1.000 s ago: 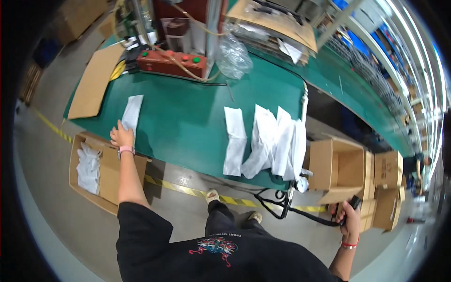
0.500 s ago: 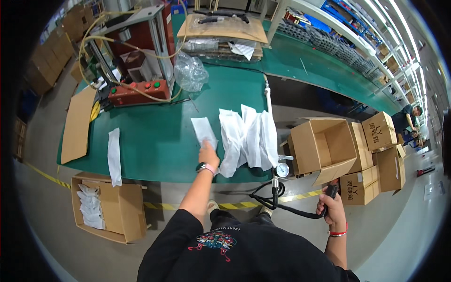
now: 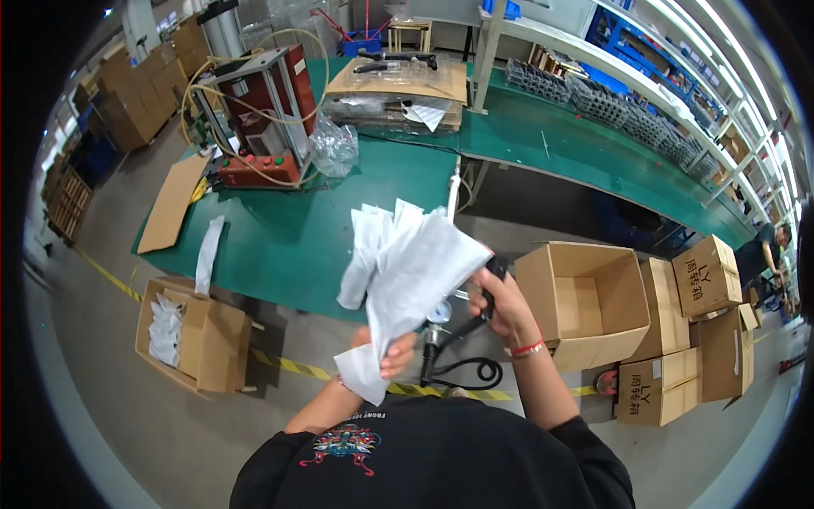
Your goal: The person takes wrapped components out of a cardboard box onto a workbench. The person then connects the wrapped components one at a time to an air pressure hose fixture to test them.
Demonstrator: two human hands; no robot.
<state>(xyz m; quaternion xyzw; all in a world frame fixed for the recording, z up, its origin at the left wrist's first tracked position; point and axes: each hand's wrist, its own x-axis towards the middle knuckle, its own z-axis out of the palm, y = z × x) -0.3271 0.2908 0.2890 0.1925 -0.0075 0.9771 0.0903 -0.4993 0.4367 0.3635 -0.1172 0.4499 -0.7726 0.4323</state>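
Note:
My left hand is closed around the lower part of a long white soft sleeve, whose loose end folds over my wrist. The sleeve slants up and to the right in front of my body. In my right hand is a black handle with a black hose. The handle's upper end is at the sleeve's right edge; I cannot tell whether it is inside. More white sleeves lie behind on the green table. A round gauge sits at the table's front edge.
An open cardboard box stands at right, beside stacked boxes. At lower left, another box holds white-wrapped pieces. A red press machine and clear plastic occupy the table's back left. One person is at far right.
My left hand has picked a white sleeve off the table and drawn it toward me. My right hand has raised the black handle up and left to the sleeve. The view has shifted.

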